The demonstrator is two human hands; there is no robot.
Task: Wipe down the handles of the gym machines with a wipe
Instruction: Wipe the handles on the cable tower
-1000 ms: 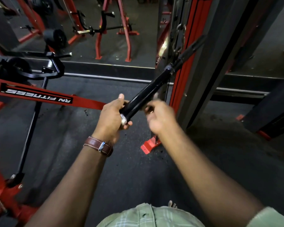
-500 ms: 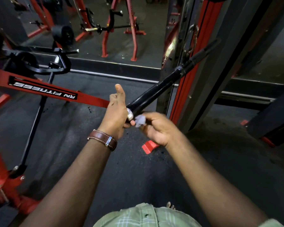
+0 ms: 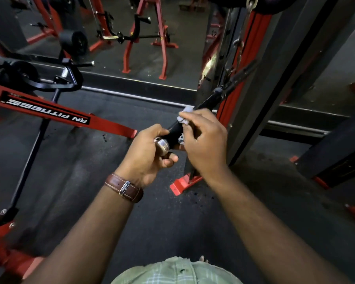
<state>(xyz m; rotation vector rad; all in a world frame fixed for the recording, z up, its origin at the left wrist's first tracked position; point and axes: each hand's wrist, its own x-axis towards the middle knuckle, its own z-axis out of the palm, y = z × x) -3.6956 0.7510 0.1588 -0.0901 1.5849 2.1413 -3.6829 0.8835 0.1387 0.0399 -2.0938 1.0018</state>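
Most of the wipe (image 3: 185,116) lies hidden under the right hand (image 3: 203,140), only crumpled edges showing. The handle (image 3: 193,117) is covered mid-length by the fingers (image 3: 195,117); its far end blurs against the machine column (image 3: 254,78).
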